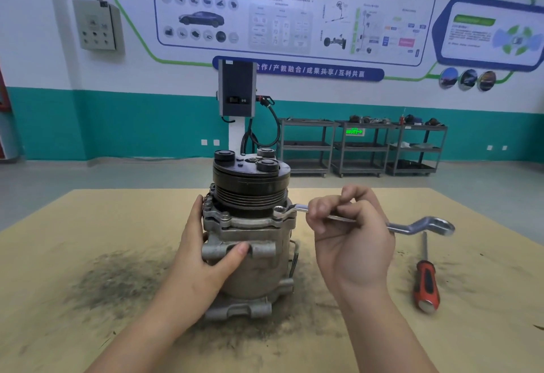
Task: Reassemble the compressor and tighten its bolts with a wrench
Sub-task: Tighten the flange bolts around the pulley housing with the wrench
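Bracing the job from the left, the left hand (206, 249) was wrapped around the side of the compressor (250, 237), its thumb pressed on a cast lug at the front and its fingers (197, 210) curled round the far side near the flange. The compressor stood upright at the middle of the counter (73, 240), amid a smear of dark grit, with its long axis vertical and the black pulley end pointing up. It looked like a heavy, rigid lump of cast metal, unlikely to give or crush, though tall enough that a sideways pull at the top could probably rock it; the body and its lugs seemed the sound places to hold, since the grooved pulley might turn under the palm. To the right, a bolt (278, 210) on the flange sat inside the ring end of the wrench (412, 227), whose stiff, shiny shaft ran level out to the right and slightly toward the person, ending in an offset ring. The right hand (350, 234) was closed round that shaft near its middle, fingertips pinching it from above. Farthest right, well clear of the hands, a screwdriver (425, 278) with a red and black handle lay on the counter, its blade pointing away.
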`<move>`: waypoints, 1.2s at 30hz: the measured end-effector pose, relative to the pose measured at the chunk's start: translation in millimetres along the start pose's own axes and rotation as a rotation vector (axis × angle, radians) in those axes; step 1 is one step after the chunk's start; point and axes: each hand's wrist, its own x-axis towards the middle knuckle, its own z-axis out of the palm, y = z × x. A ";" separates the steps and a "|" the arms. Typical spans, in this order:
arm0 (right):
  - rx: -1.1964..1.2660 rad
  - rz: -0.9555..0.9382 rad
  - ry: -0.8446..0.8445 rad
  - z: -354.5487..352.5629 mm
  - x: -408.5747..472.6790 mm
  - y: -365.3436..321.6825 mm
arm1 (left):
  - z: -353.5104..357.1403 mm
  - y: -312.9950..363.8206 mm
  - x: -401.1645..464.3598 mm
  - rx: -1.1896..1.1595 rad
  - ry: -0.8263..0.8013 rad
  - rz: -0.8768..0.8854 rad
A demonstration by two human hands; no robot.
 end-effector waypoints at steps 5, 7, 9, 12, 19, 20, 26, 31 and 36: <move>0.090 0.243 0.082 -2.0 25.2 0.1 | 0.3 1.5 -0.7 0.015 0.004 -0.006; 0.051 0.325 0.066 -0.2 37.2 -1.9 | 0.2 2.7 -1.3 0.022 0.001 0.000; 0.015 0.353 0.055 0.9 41.7 -2.9 | 0.3 3.6 -1.4 0.034 0.004 0.007; 0.096 0.287 0.088 -2.6 29.8 1.1 | 0.2 5.3 -1.6 0.032 -0.007 0.006; -0.184 -0.314 -0.089 -2.3 -25.8 16.5 | -0.2 5.4 -1.5 0.049 -0.024 0.006; -0.306 -0.412 -0.137 -1.5 -31.7 21.7 | 0.0 6.1 -1.5 0.048 -0.018 0.003; -0.846 -0.703 -0.749 -0.9 -53.1 47.3 | 2.0 5.1 0.9 0.015 0.003 -0.026; -0.425 -0.505 -0.414 13.1 -51.7 31.5 | -0.2 0.7 1.5 0.036 -0.014 -0.021; -0.153 -0.273 0.040 9.4 -11.0 -3.8 | 5.8 9.1 -2.8 -0.013 0.011 0.007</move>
